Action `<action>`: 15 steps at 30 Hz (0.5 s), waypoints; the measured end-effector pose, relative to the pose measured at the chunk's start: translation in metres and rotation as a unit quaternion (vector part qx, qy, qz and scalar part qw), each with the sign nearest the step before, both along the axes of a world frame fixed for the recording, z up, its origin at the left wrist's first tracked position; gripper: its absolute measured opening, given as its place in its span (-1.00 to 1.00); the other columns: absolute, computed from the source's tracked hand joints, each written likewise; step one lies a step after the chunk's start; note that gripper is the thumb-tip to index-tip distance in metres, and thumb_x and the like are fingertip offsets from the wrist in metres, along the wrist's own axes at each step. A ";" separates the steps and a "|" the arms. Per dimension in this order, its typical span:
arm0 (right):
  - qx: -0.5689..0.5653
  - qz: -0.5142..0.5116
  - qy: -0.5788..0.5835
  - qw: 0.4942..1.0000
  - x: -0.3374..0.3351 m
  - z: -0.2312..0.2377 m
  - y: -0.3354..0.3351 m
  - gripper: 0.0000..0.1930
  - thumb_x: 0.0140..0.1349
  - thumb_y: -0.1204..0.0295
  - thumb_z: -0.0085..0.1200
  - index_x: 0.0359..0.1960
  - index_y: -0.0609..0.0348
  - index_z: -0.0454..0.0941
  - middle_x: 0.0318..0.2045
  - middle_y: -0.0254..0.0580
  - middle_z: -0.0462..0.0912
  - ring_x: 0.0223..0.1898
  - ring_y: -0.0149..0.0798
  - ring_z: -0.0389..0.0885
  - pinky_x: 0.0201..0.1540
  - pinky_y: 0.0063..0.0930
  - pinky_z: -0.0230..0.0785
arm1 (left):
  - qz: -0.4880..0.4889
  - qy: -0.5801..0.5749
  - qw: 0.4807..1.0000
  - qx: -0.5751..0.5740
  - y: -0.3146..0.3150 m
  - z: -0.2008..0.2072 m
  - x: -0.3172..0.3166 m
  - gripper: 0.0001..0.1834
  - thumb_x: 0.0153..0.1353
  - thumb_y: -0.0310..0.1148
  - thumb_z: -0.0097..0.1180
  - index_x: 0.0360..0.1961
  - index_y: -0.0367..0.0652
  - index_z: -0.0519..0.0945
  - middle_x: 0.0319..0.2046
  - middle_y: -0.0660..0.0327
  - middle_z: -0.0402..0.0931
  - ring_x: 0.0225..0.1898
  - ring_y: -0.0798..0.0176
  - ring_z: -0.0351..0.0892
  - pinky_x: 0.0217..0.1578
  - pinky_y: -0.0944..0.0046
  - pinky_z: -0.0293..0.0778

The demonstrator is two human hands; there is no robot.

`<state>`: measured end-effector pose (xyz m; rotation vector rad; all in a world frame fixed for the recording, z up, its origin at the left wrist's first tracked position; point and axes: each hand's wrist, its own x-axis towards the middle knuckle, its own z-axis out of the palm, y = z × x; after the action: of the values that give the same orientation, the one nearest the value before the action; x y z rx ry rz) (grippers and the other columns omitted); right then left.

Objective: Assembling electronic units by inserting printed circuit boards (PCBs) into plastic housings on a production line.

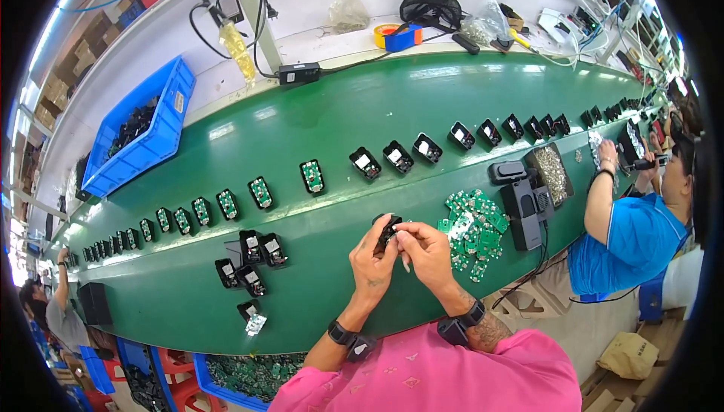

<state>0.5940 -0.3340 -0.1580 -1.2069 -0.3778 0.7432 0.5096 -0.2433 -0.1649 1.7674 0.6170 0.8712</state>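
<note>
Between my hands, above the near part of the green bench, is a small black plastic housing (pixel 387 229). My left hand (pixel 372 263) is closed around it, thumb and fingers on its sides. My right hand (pixel 427 252) is pinched at the housing's right edge; whatever sits between those fingertips is too small to make out. To the right lies a loose heap of green circuit boards (pixel 475 232). On my left stands a cluster of open black housings (pixel 251 282) with white parts inside. Nearer me, another housing (pixel 248 311) has a silvery board (pixel 256 324) against it.
A row of housings, several with green boards (pixel 311 176), crosses the green bench (pixel 302 118). Right of the heap stand a black device (pixel 520 212) and a tray of small metal parts (pixel 550 174). A blue crate (pixel 177 114) stands far left. A co-worker (pixel 630 242) sits right.
</note>
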 end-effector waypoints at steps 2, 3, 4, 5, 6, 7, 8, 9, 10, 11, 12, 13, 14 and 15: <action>0.010 0.009 0.025 1.000 0.004 -0.001 0.000 -0.84 0.39 0.52 0.07 -0.10 0.37 0.59 -0.41 -0.27 0.63 -0.56 -0.53 0.51 -0.57 -0.68 0.35 | -0.002 -0.004 1.000 -0.007 0.000 0.000 0.001 -0.56 0.23 -0.56 0.21 0.16 -0.18 0.58 -0.22 0.11 0.66 -0.40 0.46 0.58 -0.45 0.41 0.52; 0.021 0.015 0.051 0.998 0.006 -0.001 0.000 -0.86 0.39 0.54 0.06 -0.11 0.37 0.59 -0.42 -0.28 0.62 -0.57 -0.53 0.50 -0.58 -0.69 0.34 | -0.006 -0.011 1.000 -0.016 -0.001 -0.003 0.001 -0.56 0.23 -0.56 0.21 0.16 -0.18 0.58 -0.24 0.12 0.66 -0.41 0.47 0.58 -0.45 0.41 0.52; 0.017 0.020 0.043 0.999 0.006 0.001 0.000 -0.88 0.39 0.54 0.06 -0.16 0.36 0.58 -0.43 -0.27 0.62 -0.57 -0.52 0.51 -0.58 -0.68 0.34 | -0.008 -0.018 0.999 -0.025 -0.001 -0.005 0.000 -0.56 0.23 -0.56 0.21 0.16 -0.18 0.58 -0.26 0.13 0.66 -0.43 0.48 0.57 -0.46 0.41 0.51; 0.014 0.025 0.042 0.999 0.006 0.002 0.000 -0.88 0.39 0.54 0.06 -0.16 0.36 0.58 -0.43 -0.27 0.62 -0.57 -0.52 0.51 -0.58 -0.68 0.34 | -0.003 -0.019 0.999 -0.027 -0.001 -0.006 0.000 -0.56 0.23 -0.56 0.21 0.16 -0.18 0.58 -0.26 0.13 0.66 -0.43 0.48 0.57 -0.46 0.41 0.51; -0.002 0.018 0.005 1.000 0.005 0.002 0.000 -0.89 0.39 0.53 0.07 -0.20 0.35 0.57 -0.43 -0.28 0.62 -0.56 -0.53 0.51 -0.57 -0.67 0.35 | -0.014 -0.007 0.998 -0.059 0.000 -0.006 -0.001 -0.55 0.24 -0.56 0.20 0.18 -0.18 0.57 -0.26 0.14 0.66 -0.43 0.48 0.58 -0.45 0.41 0.53; -0.019 0.012 -0.032 0.999 0.004 0.003 -0.001 -0.90 0.39 0.52 0.08 -0.23 0.35 0.56 -0.43 -0.30 0.63 -0.56 -0.55 0.51 -0.56 -0.67 0.36 | -0.024 0.006 0.996 -0.090 0.000 -0.006 -0.002 -0.54 0.25 -0.56 0.19 0.19 -0.18 0.55 -0.27 0.15 0.67 -0.43 0.47 0.60 -0.44 0.41 0.55; -0.021 0.018 -0.032 0.999 0.004 0.004 -0.002 -0.90 0.39 0.52 0.08 -0.23 0.35 0.56 -0.43 -0.30 0.63 -0.56 -0.55 0.51 -0.56 -0.67 0.36 | -0.018 0.006 0.996 -0.093 0.000 -0.005 -0.003 -0.54 0.25 -0.56 0.19 0.19 -0.18 0.55 -0.27 0.15 0.67 -0.43 0.47 0.60 -0.44 0.41 0.55; -0.061 0.015 -0.115 0.991 0.005 0.005 -0.004 -0.91 0.37 0.53 0.10 -0.26 0.33 0.56 -0.45 -0.27 0.63 -0.56 -0.49 0.54 -0.54 -0.62 0.38 | -0.026 -0.017 0.988 -0.153 0.000 -0.003 -0.002 -0.53 0.26 -0.55 0.17 0.22 -0.17 0.53 -0.26 0.15 0.67 -0.43 0.45 0.62 -0.43 0.40 0.58; -0.101 0.011 -0.197 0.975 0.006 0.006 -0.008 -0.92 0.34 0.53 0.12 -0.29 0.31 0.55 -0.46 -0.25 0.64 -0.56 -0.43 0.56 -0.52 -0.56 0.40 | -0.037 -0.039 0.975 -0.214 0.000 -0.001 -0.001 -0.52 0.28 -0.54 0.16 0.25 -0.16 0.51 -0.25 0.15 0.67 -0.44 0.43 0.65 -0.42 0.39 0.61; -0.104 0.013 -0.197 0.975 0.008 0.006 -0.009 -0.92 0.34 0.53 0.12 -0.29 0.31 0.55 -0.46 -0.25 0.64 -0.56 -0.43 0.56 -0.52 -0.56 0.40 | -0.034 -0.039 0.975 -0.217 0.002 0.000 -0.001 -0.52 0.28 -0.54 0.16 0.25 -0.16 0.51 -0.25 0.15 0.67 -0.44 0.43 0.65 -0.42 0.39 0.61; -0.122 -0.002 -0.345 0.931 0.012 0.007 -0.009 -0.93 0.31 0.54 0.13 -0.30 0.31 0.56 -0.46 -0.19 0.65 -0.53 -0.31 0.60 -0.49 -0.48 0.42 | -0.044 -0.035 0.971 -0.232 0.006 0.001 -0.002 -0.51 0.29 -0.53 0.14 0.27 -0.16 0.49 -0.24 0.14 0.67 -0.43 0.40 0.67 -0.42 0.39 0.63; -0.136 -0.019 -0.483 0.865 0.015 0.009 -0.009 -0.94 0.27 0.55 0.15 -0.32 0.30 0.56 -0.46 -0.12 0.65 -0.51 -0.19 0.63 -0.47 -0.39 0.44 | -0.056 -0.029 0.967 -0.246 0.010 0.003 -0.003 -0.50 0.30 -0.52 0.13 0.29 -0.15 0.47 -0.24 0.14 0.67 -0.43 0.37 0.69 -0.41 0.38 0.65; -0.138 -0.017 -0.482 0.865 0.017 0.012 -0.009 -0.94 0.27 0.55 0.15 -0.32 0.30 0.56 -0.46 -0.12 0.65 -0.51 -0.19 0.63 -0.47 -0.39 0.44 | -0.061 -0.012 0.968 -0.244 0.011 0.004 -0.003 -0.50 0.30 -0.53 0.12 0.29 -0.15 0.48 -0.26 0.14 0.67 -0.46 0.38 0.69 -0.43 0.38 0.64; -0.138 0.007 -0.490 0.860 0.020 0.016 -0.010 -0.95 0.24 0.55 0.15 -0.33 0.29 0.56 -0.45 -0.06 0.64 -0.47 -0.07 0.63 -0.43 -0.31 0.45 | -0.061 -0.011 0.967 -0.246 0.013 0.004 -0.004 -0.50 0.30 -0.53 0.12 0.29 -0.15 0.48 -0.26 0.14 0.67 -0.46 0.38 0.69 -0.43 0.38 0.64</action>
<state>0.6136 -0.3439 -0.1421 -1.8131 -1.1470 0.1234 0.5053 -0.2301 -0.1611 1.3274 0.6390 0.5875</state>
